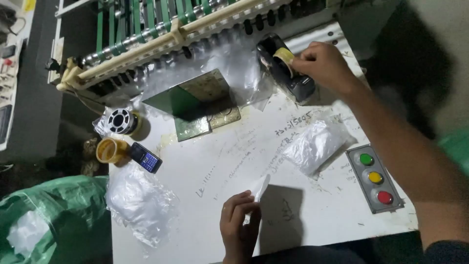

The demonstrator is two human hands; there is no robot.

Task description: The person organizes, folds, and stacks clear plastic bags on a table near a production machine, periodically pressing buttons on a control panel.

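So the black tape dispenser (pixel 286 68) sits at the far right of the white counter (pixel 205 181), its long axis running from far-left to near-right, with the yellowish tape roll (pixel 283 56) at its far end. The right hand (pixel 325 63) is on top of it, fingers curled in at the roll. The left hand (pixel 239 222), near the front edge, pinches a small white slip (pixel 260 188) that sticks up and to the right. A filled clear bag (pixel 315 144) lies between them.
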